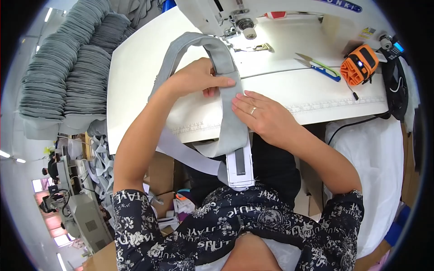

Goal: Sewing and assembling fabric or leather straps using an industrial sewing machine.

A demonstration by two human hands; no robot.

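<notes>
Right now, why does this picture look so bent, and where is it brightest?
Head view: fisheye lens, so the white table's front edge bows and the corners go black; head view: brightest under the sewing machine; head view: left hand and right hand look fairly sharp.

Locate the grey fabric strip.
The grey fabric strip loops over the white table near the head view's centre, in front of the sewing machine, its right side between the left hand and right hand.
</notes>
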